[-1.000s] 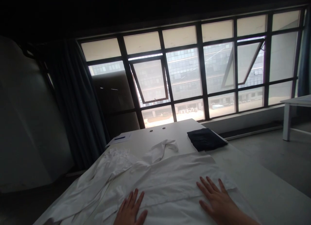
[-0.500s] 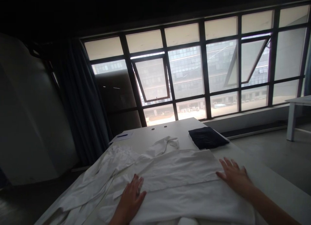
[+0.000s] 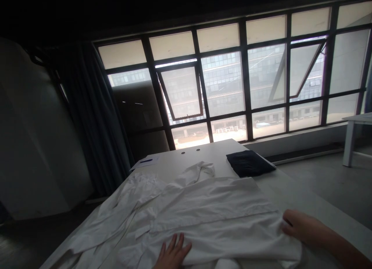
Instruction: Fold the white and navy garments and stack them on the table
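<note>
A white long-sleeved shirt (image 3: 209, 207) is lying spread across the near part of a white table (image 3: 215, 150), filling the lower centre of the frame. A crumpled sleeve (image 3: 197, 171) is extending toward the table's far end.

The left hand (image 3: 174, 251) is resting open at the bottom centre, its fingers spread and pressing on the cloth. The right hand (image 3: 299, 226) is lying at the lower right against the shirt's edge, its fingers curled over the fabric; whether it is gripping the cloth cannot be determined.

Beyond the shirt, a folded navy garment (image 3: 250, 163) is lying on the table, just past the shirt's upper edge. A sheet of paper (image 3: 147, 162) bearing a blue pen (image 3: 146, 160) is lying at the far left corner. A large window (image 3: 223, 83) is occupying the upper frame, a dark curtain (image 3: 93, 118) is hanging at left, and a small white table (image 3: 350, 139) is standing at far right.
</note>
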`<state>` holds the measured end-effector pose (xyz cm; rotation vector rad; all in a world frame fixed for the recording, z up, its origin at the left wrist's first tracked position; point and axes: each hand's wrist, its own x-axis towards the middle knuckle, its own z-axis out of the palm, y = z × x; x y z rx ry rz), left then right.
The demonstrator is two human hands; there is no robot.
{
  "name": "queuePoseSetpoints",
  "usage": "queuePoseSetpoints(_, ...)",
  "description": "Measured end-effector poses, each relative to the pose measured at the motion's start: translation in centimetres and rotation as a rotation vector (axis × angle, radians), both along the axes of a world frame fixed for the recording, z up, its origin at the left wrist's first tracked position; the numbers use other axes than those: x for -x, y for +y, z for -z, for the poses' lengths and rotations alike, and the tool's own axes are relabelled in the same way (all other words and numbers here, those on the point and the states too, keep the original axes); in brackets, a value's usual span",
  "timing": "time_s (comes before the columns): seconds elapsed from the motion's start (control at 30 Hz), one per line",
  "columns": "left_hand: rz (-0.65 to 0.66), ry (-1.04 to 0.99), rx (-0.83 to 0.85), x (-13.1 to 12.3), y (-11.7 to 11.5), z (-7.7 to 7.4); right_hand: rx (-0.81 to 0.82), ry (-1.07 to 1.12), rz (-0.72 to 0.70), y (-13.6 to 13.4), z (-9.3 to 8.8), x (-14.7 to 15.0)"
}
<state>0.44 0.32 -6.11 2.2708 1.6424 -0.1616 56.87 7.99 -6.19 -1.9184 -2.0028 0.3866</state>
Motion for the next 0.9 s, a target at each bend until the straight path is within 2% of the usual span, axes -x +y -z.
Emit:
queuePoseSetpoints(0.07,0.024,-0.008,-0.09,-0.3,-0.1,-0.3,-0.01,-0.018,-0.002,1.1,0.3,1.0)
queuePoseSetpoints(0.13,0.057,-0.053,-0.173,-0.4,-0.4,-1.4,-0.023,-0.041,0.051,2.1,0.2,2.0)
queuePoseSetpoints(0.27,0.026,-0.121,-0.198,-0.6,-0.2,-3.6,-0.056,-0.08,0.104,3.2,-1.1,3.8)
queuePoseSetpoints(0.37,-0.044,-0.136,-0.241,-0.5,0.7,-3.8,-0.033,-0.058,0.089,2.8,-2.0,4.3)
queuePoseSetpoints(0.47,-0.139,-0.099,-0.334,0.0,1.4,-3.5,0.114,-0.033,0.043,1.4,-2.1,3.5)
queuePoseSetpoints(0.53,-0.134,-0.084,-0.413,0.1,1.4,-3.6,0.205,0.0,-0.001,0.2,-2.1,2.6)
queuePoseSetpoints(0.63,-0.017,-0.135,-0.511,-0.7,0.7,-4.4,0.225,0.063,-0.114,-1.2,-2.3,1.6)
queuePoseSetpoints(0.73,0.141,-0.23,-0.512,-2.6,-0.2,-5.0,0.17,0.141,-0.231,-1.4,-3.0,1.9)
queuePoseSetpoints(0.8,0.255,-0.268,-0.478,-4.2,-0.4,-4.4,0.083,0.236,-0.263,-1.0,-3.3,2.7)
queuePoseSetpoints(0.9,0.412,-0.269,-0.449,-6.4,-0.2,-2.4,-0.029,0.373,-0.176,0.2,-3.1,3.9)
